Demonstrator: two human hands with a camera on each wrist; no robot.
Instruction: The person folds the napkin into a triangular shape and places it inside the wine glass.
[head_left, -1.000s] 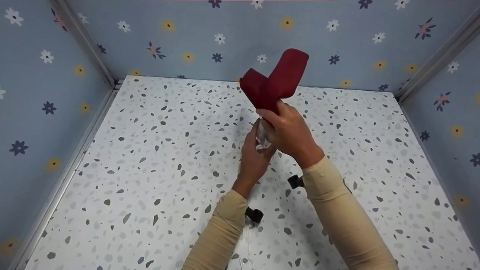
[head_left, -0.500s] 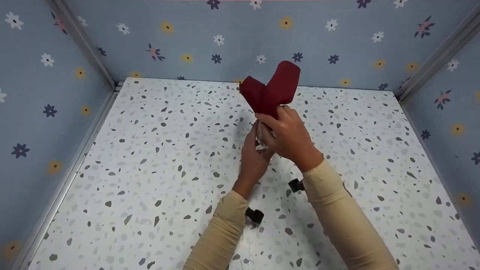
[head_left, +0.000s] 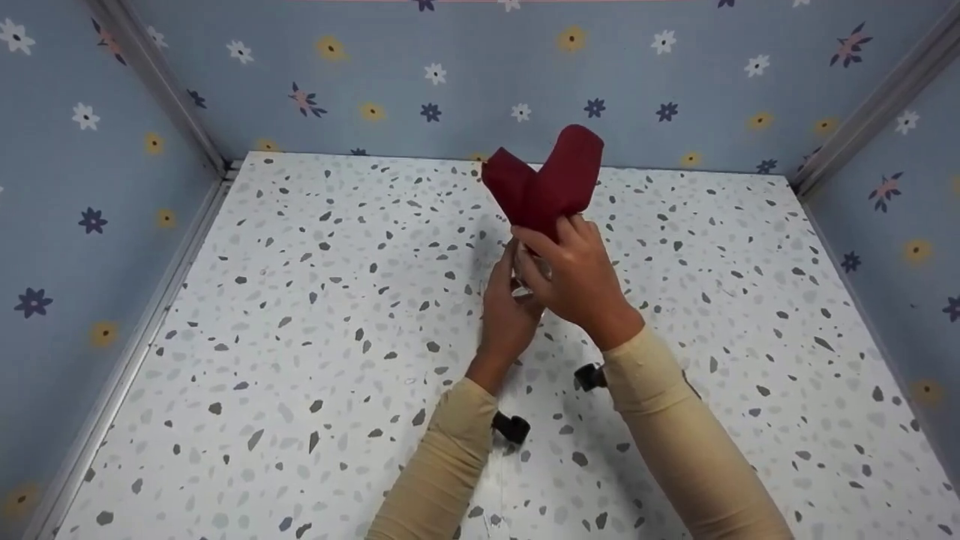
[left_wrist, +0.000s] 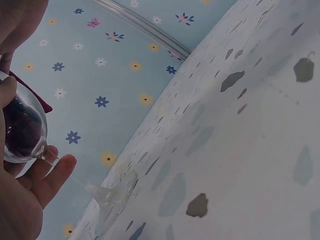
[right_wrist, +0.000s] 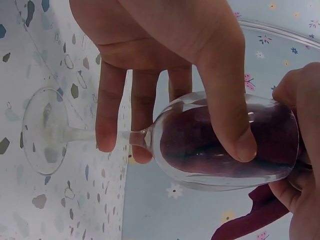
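Observation:
My left hand (head_left: 510,322) holds a clear stemmed wine glass (right_wrist: 192,145), with the thumb on the bowl and fingers about the stem. A dark red cloth (head_left: 562,172) is bunched inside the bowl, and its two loose ends stick up above the hands in the head view. At the rim, my right hand (head_left: 581,277) grips the cloth, its fingertips partly hidden. The glass's round foot (right_wrist: 45,135) points down toward the tabletop; in the left wrist view the foot (left_wrist: 112,200) looks close to the surface, but contact cannot be told.
The white speckled tabletop (head_left: 300,315) spreads below both hands. Blue flowered panels (head_left: 465,75) rise behind it and at both sides, with metal corner posts (head_left: 172,82). Black camera mounts (head_left: 512,427) stick out from the wrists.
The right hand and the red cloth have come down a little toward the glass, mostly in the first half second. The left hand stays almost in place on the glass.

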